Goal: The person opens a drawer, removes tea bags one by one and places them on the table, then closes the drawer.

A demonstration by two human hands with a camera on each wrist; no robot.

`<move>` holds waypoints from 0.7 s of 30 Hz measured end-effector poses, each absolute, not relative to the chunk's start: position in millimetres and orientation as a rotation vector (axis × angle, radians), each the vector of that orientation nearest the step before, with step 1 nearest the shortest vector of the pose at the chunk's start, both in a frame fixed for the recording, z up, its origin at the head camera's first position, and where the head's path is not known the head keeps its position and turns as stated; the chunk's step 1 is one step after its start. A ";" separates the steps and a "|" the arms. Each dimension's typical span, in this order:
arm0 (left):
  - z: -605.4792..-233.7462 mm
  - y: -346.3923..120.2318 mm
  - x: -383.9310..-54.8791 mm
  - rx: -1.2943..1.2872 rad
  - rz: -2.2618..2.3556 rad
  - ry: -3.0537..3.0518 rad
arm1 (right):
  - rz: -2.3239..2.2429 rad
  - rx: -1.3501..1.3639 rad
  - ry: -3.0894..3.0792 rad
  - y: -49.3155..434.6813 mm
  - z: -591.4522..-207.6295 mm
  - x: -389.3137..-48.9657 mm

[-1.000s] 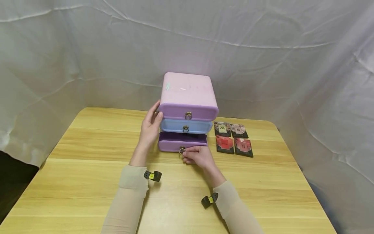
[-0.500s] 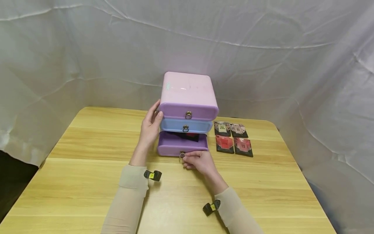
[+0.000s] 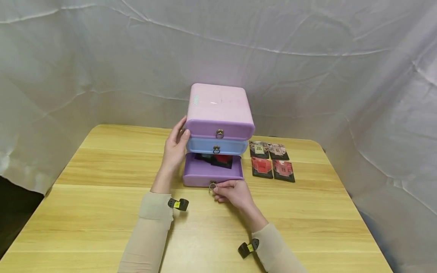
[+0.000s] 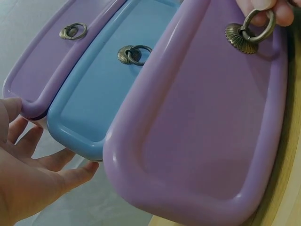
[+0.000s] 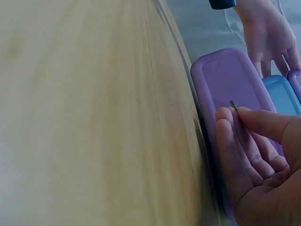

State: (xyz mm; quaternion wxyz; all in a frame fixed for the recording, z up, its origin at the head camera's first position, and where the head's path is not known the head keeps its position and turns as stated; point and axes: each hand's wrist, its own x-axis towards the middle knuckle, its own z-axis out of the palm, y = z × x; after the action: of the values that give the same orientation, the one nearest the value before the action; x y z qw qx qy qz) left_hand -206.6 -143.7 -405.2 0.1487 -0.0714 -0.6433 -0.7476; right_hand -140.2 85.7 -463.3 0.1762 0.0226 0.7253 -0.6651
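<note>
A small chest [image 3: 220,102] with a pink top and three drawers stands at the back of the table. Its purple bottom drawer [image 3: 194,181] is pulled out, and dark packets [image 3: 223,161] with some red lie inside toward the rear. Between thumb and forefinger my right hand [image 3: 235,193] pinches the drawer's brass ring pull [image 4: 265,28]. Against the chest's left side rests my left hand [image 3: 175,149], its fingers spread and mostly straight in the left wrist view. The blue middle drawer [image 4: 103,89] and the purple top drawer [image 4: 51,56] are closed.
Right of the chest, several flat packets [image 3: 262,167] with red and pale labels lie in two rows on the wooden table [image 3: 112,223]. A grey-white cloth [image 3: 136,64] hangs behind and at the sides.
The bottom drawer has slid out toward me with my right hand on its ring, and the packets inside have come into sight. My left hand has stayed at the chest's side.
</note>
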 end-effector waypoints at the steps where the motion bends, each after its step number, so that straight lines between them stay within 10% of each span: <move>1: -405.3 -143.7 -206.7 -0.209 -2.148 -1.848 | -1.881 0.068 2.053 85.8 -463.5 -139.0; 21: -404.4 -144.8 -206.3 -0.203 -2.145 -1.870 | -1.862 0.060 2.067 87.9 -464.2 -122.8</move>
State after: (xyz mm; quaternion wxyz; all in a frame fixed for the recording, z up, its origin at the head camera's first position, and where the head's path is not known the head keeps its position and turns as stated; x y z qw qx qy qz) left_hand -206.3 -144.8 -404.4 0.1439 -0.0705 -0.6487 -0.7439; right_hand -122.8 87.9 -464.2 0.1784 0.0213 0.7308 -0.6585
